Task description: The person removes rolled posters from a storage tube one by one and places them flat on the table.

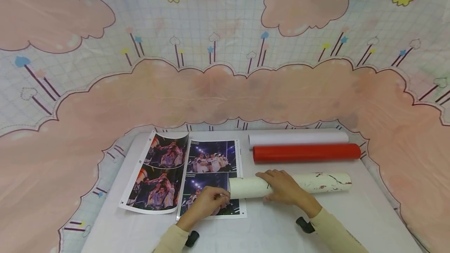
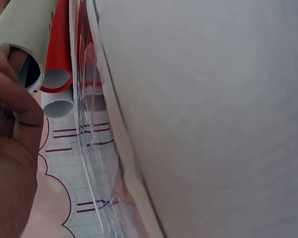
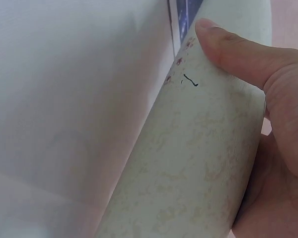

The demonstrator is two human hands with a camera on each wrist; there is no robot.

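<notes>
Across the right half of the table lies a cream tube (image 1: 318,182) with dark and reddish marks, its left end over a photo poster (image 1: 211,159). My right hand (image 1: 283,186) grips this tube around its middle; in the right wrist view the thumb (image 3: 238,54) lies along its top. At the open left end, my left hand (image 1: 209,202) holds the rim with curled fingers. The left wrist view shows a finger reaching into the opening, where something dark and bluish shows; its kind is unclear. Part of the left hand's grip is hidden.
Behind the cream tube lie a red roll (image 1: 306,153) and a white roll (image 1: 299,139), side by side. A second photo poster (image 1: 158,171), with curling edges, lies at the left. Patterned cloth (image 1: 218,93) surrounds the white-covered table (image 1: 281,229).
</notes>
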